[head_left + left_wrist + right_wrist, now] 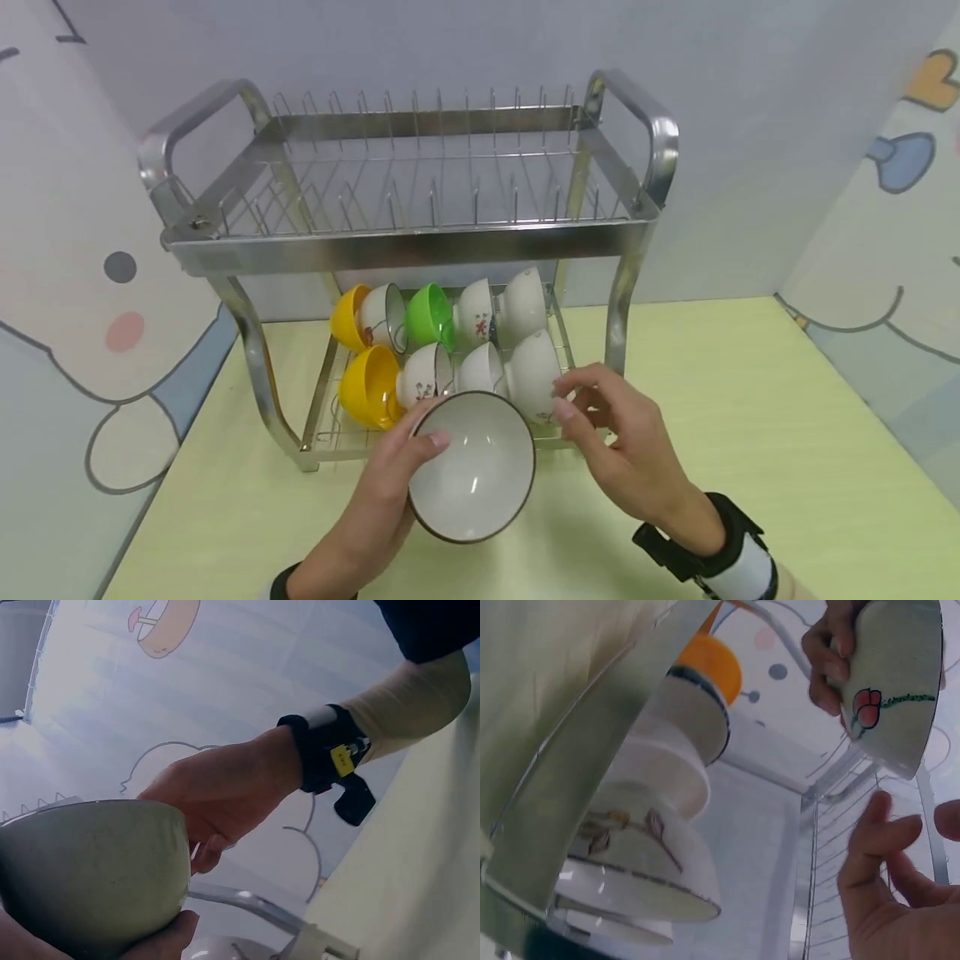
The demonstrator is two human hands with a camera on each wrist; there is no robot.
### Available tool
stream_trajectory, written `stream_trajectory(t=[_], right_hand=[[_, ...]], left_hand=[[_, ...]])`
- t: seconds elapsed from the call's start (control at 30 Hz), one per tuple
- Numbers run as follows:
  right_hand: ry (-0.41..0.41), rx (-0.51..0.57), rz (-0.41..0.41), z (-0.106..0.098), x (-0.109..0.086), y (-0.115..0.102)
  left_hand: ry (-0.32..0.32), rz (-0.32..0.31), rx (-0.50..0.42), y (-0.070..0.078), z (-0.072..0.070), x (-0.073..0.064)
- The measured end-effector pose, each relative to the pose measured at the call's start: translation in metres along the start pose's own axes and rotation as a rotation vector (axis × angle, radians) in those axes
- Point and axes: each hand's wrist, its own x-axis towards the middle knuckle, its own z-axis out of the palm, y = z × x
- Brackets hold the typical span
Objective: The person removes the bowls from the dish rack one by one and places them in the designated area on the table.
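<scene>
One white bowl (472,475), dark-rimmed, was held before the rack (412,252), hollow toward us. Left hand (386,479): curled round the bowl, thumb over its rim. Right hand (626,442): empty, fingers loosely bent, beside the near right bowl (536,379). Step, we judged: shifting bowls (423,373) at the lower tier (345,455) (loading or unloading, we could not tell); the next move seemed to call for a steady rim hold. Surroundings: pale-yellow table (750,400), pale walls (480,42), a cartoon figure (90,283) at left.
</scene>
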Motion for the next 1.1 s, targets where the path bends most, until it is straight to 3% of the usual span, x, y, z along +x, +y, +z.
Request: stream_trajectory(t=[0.07, 0.13, 0.23, 0.33, 0.47, 0.67, 0.9, 1.1], right_hand=[[-0.101, 0.035, 0.159, 0.006, -0.007, 0.003], [-0.190, 0.071, 0.288, 0.011, -0.013, 0.006], [-0.308, 0.155, 0.432, 0.016, -0.020, 0.008], [-0.433, 0.266, 0.523, 0.020, -0.027, 0.009], [-0.526, 0.358, 0.571, 0.025, -0.035, 0.011], [-0.556, 0.422, 0.662, 0.027, -0.046, 0.011], [-0.524, 0.452, 0.675, 0.031, -0.052, 0.008], [-0.456, 0.332, 0.617, 0.028, -0.059, 0.018]], left_hand=[[-0.022, -0.104, -0.050, -0.008, 0.002, 0.000], [-0.044, -0.168, -0.081, -0.015, 0.003, 0.000], [-0.063, -0.216, -0.133, -0.025, 0.003, 0.000], [-0.074, -0.241, -0.183, -0.034, 0.003, -0.001], [-0.066, -0.265, -0.213, -0.046, 0.003, -0.003], [-0.055, -0.298, -0.218, -0.062, 0.002, -0.006], [-0.126, -0.328, -0.199, -0.066, -0.002, -0.002], [-0.088, -0.261, -0.099, -0.062, 0.000, 0.002]])
